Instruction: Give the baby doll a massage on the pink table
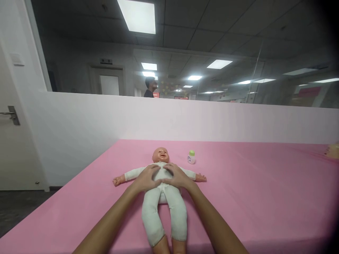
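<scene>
A baby doll (164,199) in a white cloth suit lies on its back on the pink-covered table (246,197), head away from me and arms stretched to both sides. My left hand (148,177) rests on the left side of its torso, fingers spread. On the torso's other side lies my right hand (176,175), also with its fingers apart. Both thumbs come close together over the doll's belly. Just right of the doll's head stands a small clear bottle (191,157) with a green cap, untouched by either hand.
A low white wall (212,121) with glass above it borders the table's far side. At the far right edge sits a yellowish object (332,151), partly cut off. To the left is a door with a metal handle (12,115). Beyond the glass, a person (149,87) is visible.
</scene>
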`<state>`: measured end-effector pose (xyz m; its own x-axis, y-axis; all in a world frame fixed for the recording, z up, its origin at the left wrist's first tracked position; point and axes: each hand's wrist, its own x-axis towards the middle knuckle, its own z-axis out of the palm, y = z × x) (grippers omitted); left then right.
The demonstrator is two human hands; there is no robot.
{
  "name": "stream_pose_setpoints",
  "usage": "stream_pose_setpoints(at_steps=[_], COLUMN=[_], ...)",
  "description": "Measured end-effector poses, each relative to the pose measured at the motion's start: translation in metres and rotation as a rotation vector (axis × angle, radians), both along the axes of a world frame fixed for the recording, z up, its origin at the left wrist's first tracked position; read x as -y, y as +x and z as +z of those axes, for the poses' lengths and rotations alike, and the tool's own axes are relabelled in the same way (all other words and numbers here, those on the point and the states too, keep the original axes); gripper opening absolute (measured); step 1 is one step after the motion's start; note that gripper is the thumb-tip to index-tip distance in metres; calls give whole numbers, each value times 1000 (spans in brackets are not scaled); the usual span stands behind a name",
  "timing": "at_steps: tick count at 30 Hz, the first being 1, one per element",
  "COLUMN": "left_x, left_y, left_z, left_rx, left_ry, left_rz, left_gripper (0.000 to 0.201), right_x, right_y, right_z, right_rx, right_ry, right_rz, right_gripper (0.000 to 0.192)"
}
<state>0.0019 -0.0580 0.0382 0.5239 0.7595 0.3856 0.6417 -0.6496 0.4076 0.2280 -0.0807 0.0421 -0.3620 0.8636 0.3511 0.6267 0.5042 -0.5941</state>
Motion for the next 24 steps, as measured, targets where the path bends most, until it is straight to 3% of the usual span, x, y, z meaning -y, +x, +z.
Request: stream_pose_setpoints(at_steps=[4, 8, 11, 16, 19, 24], left_x=[-4, -5, -1, 6, 6, 2], left_y=[0, 10, 10, 1, 4, 10], left_z=[-4, 2, 7, 4, 3, 5], left_rx=[-40, 7, 5, -21, -32, 25], left_ry=[-41, 12, 39, 14, -10, 18], left_rz=[-2, 35, 38, 14, 31, 51], left_gripper=[64, 40, 31, 55, 53, 35], right_x=[-1, -9, -9, -3, -5, -13], right_y=[1, -4, -5, 2, 3, -2], right_z=[0, 0, 1, -1, -3, -2], right_rx=[43, 77, 76, 49, 62, 76], right_ry=[-34, 26, 63, 30, -12, 56], right_rz=[8, -50, -57, -1, -1, -13], right_gripper=[70, 37, 31, 64, 74, 44])
